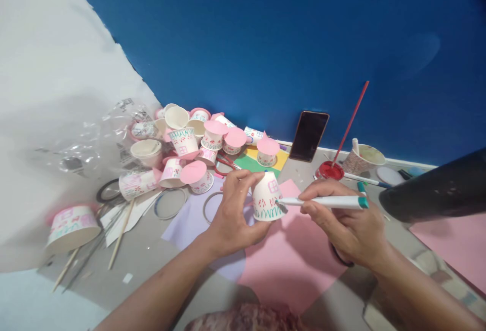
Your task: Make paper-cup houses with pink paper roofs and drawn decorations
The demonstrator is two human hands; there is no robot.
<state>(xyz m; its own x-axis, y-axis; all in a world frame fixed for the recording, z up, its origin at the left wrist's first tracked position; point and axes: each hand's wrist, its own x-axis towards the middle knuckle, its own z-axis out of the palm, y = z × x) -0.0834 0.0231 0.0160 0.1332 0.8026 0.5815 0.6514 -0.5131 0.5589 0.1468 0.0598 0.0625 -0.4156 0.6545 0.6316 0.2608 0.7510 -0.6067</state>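
In the middle of the head view, my left hand grips a white paper cup, held upside down with its wide rim at the bottom. Green scribbled strokes run around that rim, with small red marks above them and a pink window drawn higher up. My right hand is closed around a white marker with a green end. The marker's tip meets or nearly meets the cup's side by the red marks. Beneath both hands lies pink paper, partly over a lilac sheet.
Several decorated cups with pink paper tops crowd the back left, beside clear plastic wrapping. A phone leans on the blue wall. Right of it stand a red paint pot with a stick and a dark cylinder. Tape rings lie left.
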